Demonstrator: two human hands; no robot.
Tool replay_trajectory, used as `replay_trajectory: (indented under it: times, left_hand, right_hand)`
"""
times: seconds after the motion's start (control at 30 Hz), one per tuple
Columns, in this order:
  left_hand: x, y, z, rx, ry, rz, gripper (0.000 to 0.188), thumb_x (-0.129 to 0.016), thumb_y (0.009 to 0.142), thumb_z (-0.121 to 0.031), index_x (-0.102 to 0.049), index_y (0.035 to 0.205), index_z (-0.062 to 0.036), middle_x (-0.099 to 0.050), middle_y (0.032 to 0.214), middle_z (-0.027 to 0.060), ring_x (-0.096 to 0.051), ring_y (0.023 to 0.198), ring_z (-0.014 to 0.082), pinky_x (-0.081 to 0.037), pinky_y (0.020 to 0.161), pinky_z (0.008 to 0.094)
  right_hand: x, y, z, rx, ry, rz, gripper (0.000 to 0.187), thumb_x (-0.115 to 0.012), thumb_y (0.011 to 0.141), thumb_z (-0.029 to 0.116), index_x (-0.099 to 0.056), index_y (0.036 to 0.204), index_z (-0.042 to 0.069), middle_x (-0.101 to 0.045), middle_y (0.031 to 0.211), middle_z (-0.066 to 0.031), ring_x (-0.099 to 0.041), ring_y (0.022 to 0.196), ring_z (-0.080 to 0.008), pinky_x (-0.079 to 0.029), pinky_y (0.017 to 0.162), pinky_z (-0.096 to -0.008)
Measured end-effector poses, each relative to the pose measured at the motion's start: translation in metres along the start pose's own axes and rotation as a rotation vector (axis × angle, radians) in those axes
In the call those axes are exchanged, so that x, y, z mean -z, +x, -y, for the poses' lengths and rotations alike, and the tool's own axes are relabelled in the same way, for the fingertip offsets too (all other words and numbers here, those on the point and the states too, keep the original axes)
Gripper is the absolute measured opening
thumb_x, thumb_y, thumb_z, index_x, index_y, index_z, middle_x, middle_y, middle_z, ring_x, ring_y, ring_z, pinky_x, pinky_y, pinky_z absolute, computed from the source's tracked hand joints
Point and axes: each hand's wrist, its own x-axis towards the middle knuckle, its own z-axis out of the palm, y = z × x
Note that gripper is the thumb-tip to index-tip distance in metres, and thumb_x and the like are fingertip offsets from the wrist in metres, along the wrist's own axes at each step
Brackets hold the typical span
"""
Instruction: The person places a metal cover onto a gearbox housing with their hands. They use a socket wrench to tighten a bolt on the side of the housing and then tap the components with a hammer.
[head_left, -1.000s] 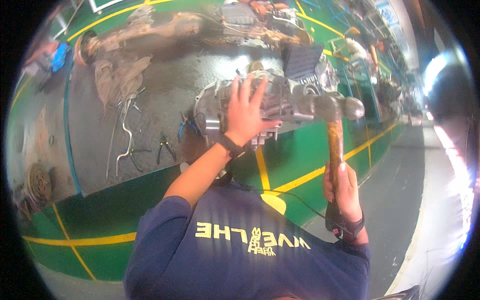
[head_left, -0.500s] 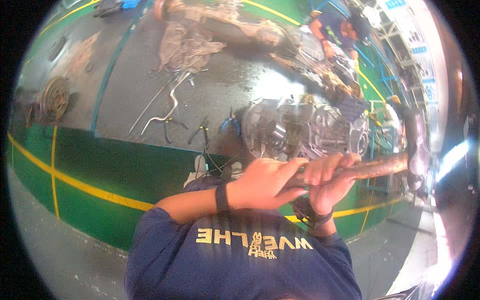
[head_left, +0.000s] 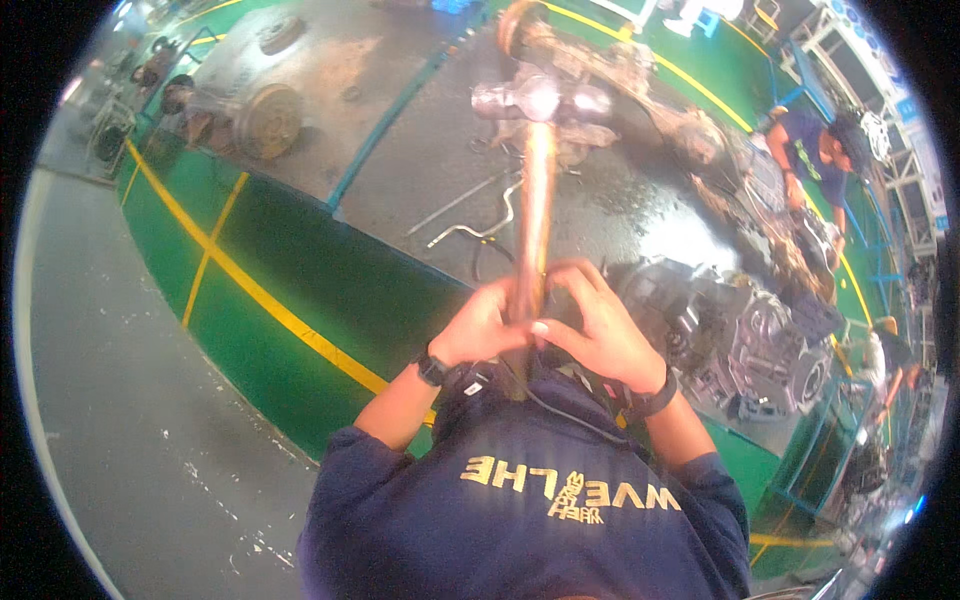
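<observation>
A ball-peen hammer points away from me, its steel head [head_left: 540, 100] at the far end and its wooden handle [head_left: 537, 200] running back toward my chest. My left hand [head_left: 478, 325] is closed on the lower handle from the left. From the right, my right hand [head_left: 605, 330] curves round the same part, its thumb lying across the handle. The handle's butt end is partly hidden by my hands. Right of my hands, a bare metal gearbox casing [head_left: 740, 340] lies on the dark floor mat.
Bent metal rods [head_left: 470, 235] lie beyond my hands. A dirty vehicle axle [head_left: 690, 130] stretches across the far side. Brake drum [head_left: 268, 120] at far left. A co-worker [head_left: 815, 155] bends over parts at far right; a blue-framed stand [head_left: 830, 440] is at right.
The hammer has swung from pointing right to pointing straight away from me. Both hands have moved to its lower handle. My view has turned right, so the floor parts appear shifted.
</observation>
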Motion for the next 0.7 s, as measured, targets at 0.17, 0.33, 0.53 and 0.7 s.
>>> replay_trajectory:
  times: [0.17,0.33,0.53,0.7]
  left_hand:
    - [0.093,0.033,-0.006,0.066,-0.093,-0.229,0.019,-0.067,0.098,-0.022,-0.059,0.102,-0.0051,-0.069,0.085,0.0044,-0.068,0.076,0.0142,-0.058,0.069,0.0323]
    - [0.146,0.043,0.027,0.169,-0.149,-0.418,0.039,-0.071,0.094,-0.044,-0.069,0.096,-0.0055,-0.071,0.084,0.0060,-0.069,0.076,0.0167,-0.056,0.069,0.0345]
    - [0.228,0.094,0.106,0.183,0.165,-0.558,0.039,-0.074,0.092,-0.040,-0.071,0.096,-0.0009,-0.070,0.086,0.0037,-0.064,0.076,0.0138,-0.051,0.069,0.0311]
    - [0.295,0.091,0.140,0.248,0.234,-0.618,0.037,-0.075,0.091,-0.038,-0.072,0.096,-0.0008,-0.072,0.087,0.0075,-0.068,0.079,0.0174,-0.053,0.073,0.0327]
  right_hand:
    - [-0.011,-0.051,-0.024,-0.500,0.410,0.355,0.039,-0.082,0.085,0.030,-0.069,0.107,0.000,-0.071,0.097,-0.0166,-0.071,0.095,-0.0280,-0.055,0.085,-0.0374]
    - [0.007,-0.025,-0.006,-0.418,0.442,0.498,0.029,-0.077,0.089,0.022,-0.069,0.105,-0.002,-0.073,0.099,-0.0126,-0.070,0.097,-0.0201,-0.054,0.085,-0.0362]
    - [0.031,-0.057,-0.025,-0.420,0.086,0.139,0.019,-0.080,0.083,0.016,-0.072,0.083,-0.001,-0.068,0.072,-0.0172,-0.068,0.065,-0.0307,-0.052,0.062,-0.0385]
    - [0.070,-0.123,-0.020,-0.774,-0.352,0.514,0.044,-0.075,0.088,0.027,-0.067,0.128,0.012,-0.068,0.123,-0.0204,-0.064,0.114,-0.0356,-0.048,0.103,-0.0461]
